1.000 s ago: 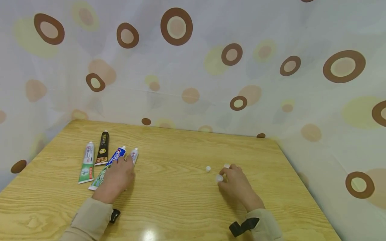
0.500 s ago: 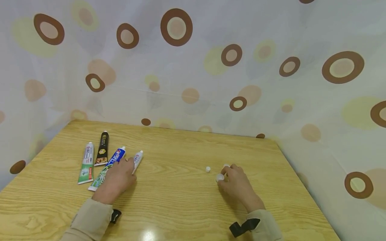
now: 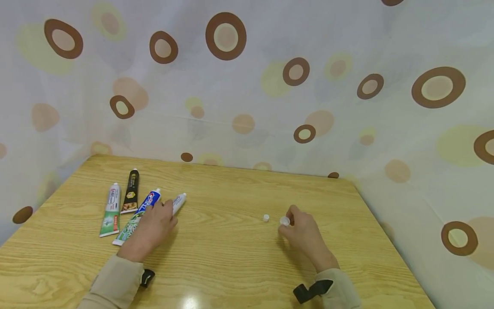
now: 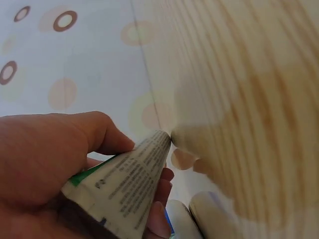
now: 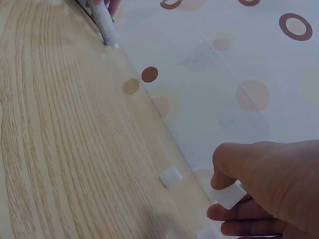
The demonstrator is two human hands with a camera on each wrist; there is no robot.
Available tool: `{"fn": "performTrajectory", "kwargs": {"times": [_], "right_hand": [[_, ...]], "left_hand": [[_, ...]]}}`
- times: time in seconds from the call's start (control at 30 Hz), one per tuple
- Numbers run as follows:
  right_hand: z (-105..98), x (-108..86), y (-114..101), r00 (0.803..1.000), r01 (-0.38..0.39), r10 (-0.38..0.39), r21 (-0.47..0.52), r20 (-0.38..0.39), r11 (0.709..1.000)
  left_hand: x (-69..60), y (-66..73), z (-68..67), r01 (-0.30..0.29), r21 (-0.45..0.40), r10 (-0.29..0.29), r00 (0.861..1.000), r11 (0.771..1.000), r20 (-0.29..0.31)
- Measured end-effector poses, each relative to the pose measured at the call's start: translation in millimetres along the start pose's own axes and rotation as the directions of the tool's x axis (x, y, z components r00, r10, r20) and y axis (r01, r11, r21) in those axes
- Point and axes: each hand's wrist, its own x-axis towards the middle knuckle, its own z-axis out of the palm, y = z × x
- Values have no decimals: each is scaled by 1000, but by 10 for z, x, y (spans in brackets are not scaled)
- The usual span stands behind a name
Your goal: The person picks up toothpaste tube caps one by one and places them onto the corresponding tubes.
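Observation:
My left hand [image 3: 152, 227] grips a white-and-green toothpaste tube [image 3: 179, 202] by its body, with its capless-looking nozzle end pointing away to the right. In the left wrist view the tube [image 4: 134, 184] shows printed text, thumb on one side and fingers beneath. Farther right, my right hand [image 3: 305, 236] pinches a white cap [image 3: 284, 221] between thumb and fingers. The right wrist view shows this cap [image 5: 229, 195], a loose cap [image 5: 171, 176] on the table, and part of another white cap [image 5: 208, 233] by the lower fingers.
A blue-and-green toothpaste tube [image 3: 152, 199] lies partly under the left hand. Beyond it are a black tube [image 3: 131, 191] and a white-and-green tube [image 3: 111, 210]. The wooden table [image 3: 220, 266] ends at a patterned curtain [image 3: 247, 86].
The left hand's tube has shifted right and tilted. The right fingers have changed position around the cap; a second cap seen beyond them earlier is now hidden in the head view.

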Motion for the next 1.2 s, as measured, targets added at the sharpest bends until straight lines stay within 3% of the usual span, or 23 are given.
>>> {"fn": "performTrajectory", "kwargs": {"times": [0.17, 0.37, 0.5, 0.7, 0.87, 1.1, 1.2], "right_hand": [[20, 18, 18, 999, 39, -39, -6, -37, 999], [36, 41, 36, 995, 75, -75, -8, -70, 997], [39, 53, 49, 991, 99, -96, 38, -88, 994], [72, 84, 85, 987, 105, -86, 135, -135, 985], [81, 80, 85, 990, 79, -52, 219, -129, 972], [70, 86, 62, 992, 79, -42, 333, -116, 940], [65, 90, 56, 996, 60, -27, 415, -85, 908]], "left_hand": [[14, -1, 33, -28, 17, 30, 994, 999, -105], [63, 17, -44, 25, -45, -29, 996, 999, -90], [114, 30, -92, -9, -76, -1, 992, 997, -123], [187, 64, -166, -5, -199, -11, 997, 980, -80], [216, 93, -196, 5, -288, -20, 999, 958, -48], [229, 159, -229, -15, -352, -3, 999, 936, -49], [241, 192, -246, -15, -371, -2, 999, 929, -45]]}}
